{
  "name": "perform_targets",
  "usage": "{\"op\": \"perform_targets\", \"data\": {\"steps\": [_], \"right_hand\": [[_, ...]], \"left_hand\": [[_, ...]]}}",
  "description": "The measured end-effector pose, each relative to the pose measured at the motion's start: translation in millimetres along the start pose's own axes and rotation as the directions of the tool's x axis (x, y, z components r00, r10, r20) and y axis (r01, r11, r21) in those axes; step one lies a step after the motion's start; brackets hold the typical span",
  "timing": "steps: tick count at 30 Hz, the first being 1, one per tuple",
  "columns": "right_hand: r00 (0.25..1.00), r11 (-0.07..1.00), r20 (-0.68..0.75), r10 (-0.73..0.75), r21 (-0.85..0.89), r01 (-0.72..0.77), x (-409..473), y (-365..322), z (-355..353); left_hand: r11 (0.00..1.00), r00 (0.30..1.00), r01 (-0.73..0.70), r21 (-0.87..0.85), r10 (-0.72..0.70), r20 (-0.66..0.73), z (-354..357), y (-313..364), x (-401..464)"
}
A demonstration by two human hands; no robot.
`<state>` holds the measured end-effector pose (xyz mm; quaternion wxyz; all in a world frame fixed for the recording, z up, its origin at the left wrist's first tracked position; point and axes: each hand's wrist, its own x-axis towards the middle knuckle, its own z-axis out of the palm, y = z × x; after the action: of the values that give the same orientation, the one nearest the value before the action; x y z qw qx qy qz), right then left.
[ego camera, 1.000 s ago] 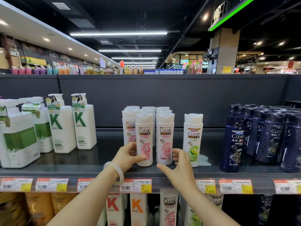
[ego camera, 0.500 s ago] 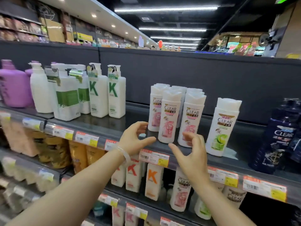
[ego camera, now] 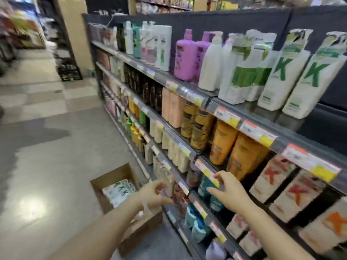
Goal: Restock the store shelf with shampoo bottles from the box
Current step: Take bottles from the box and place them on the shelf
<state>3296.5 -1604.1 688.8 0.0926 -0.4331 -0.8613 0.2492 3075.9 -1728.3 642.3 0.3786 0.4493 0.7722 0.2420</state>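
both empty: left hand (ego camera: 156, 194) above box (ego camera: 112, 177), right hand (ego camera: 230, 195) by shelf (ego camera: 212, 102).

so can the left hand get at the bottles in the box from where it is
Probably yes: the left hand is empty and hangs above the open box on the floor, whose bottles lie uncovered. It would need to go lower.

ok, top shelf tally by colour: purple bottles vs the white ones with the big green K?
Purple bottles: 2
White bottles with a green K: 2
Total: 4
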Motion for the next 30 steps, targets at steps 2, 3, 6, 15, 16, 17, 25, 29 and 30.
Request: {"op": "perform_targets", "data": {"steps": [2, 3, 6, 15, 16, 17, 25, 29, 30], "right_hand": [[0.994, 1.0, 0.107, 0.006, -0.027, -0.003, 28, -31, 46], [0.987, 0.999, 0.157, 0.02, -0.031, -0.016, 42, -48, 67], [0.958, 0.999, 0.284, 0.027, -0.033, -0.018, 85, -100, 130], [0.886, 0.994, 0.457, 0.076, -0.101, -0.033, 195, -174, 270], [0.882, 0.99, 0.464, 0.088, -0.138, -0.026, 208, -172, 283], [0.876, 0.985, 0.474, 0.094, -0.169, -0.014, 223, -169, 297], [0.712, 0.961, 0.658, 0.245, -0.261, -0.089, 332, -123, 430], [0.617, 0.934, 0.701, 0.357, -0.278, -0.224, 359, -85, 496], [0.592, 0.92, 0.705, 0.391, -0.282, -0.272, 362, -75, 513]], "left_hand": [[0.996, 0.996, 0.074, -0.044, -0.076, -0.049, -33, -54, -2], [0.991, 0.99, 0.113, -0.078, -0.119, -0.076, -50, -79, -2], [0.973, 0.966, 0.218, -0.072, -0.225, -0.128, -99, -144, 10], [0.906, 0.953, 0.303, 0.297, -0.291, -0.083, -183, -239, 96], [0.876, 0.954, 0.293, 0.382, -0.293, -0.059, -185, -247, 112], [0.84, 0.955, 0.278, 0.467, -0.295, -0.038, -185, -254, 129], [0.677, 0.9, 0.222, 0.701, -0.419, 0.12, -168, -340, 273], [0.665, 0.862, 0.194, 0.721, -0.467, 0.198, -146, -396, 333], [0.665, 0.853, 0.176, 0.726, -0.471, 0.224, -138, -409, 347]]}}
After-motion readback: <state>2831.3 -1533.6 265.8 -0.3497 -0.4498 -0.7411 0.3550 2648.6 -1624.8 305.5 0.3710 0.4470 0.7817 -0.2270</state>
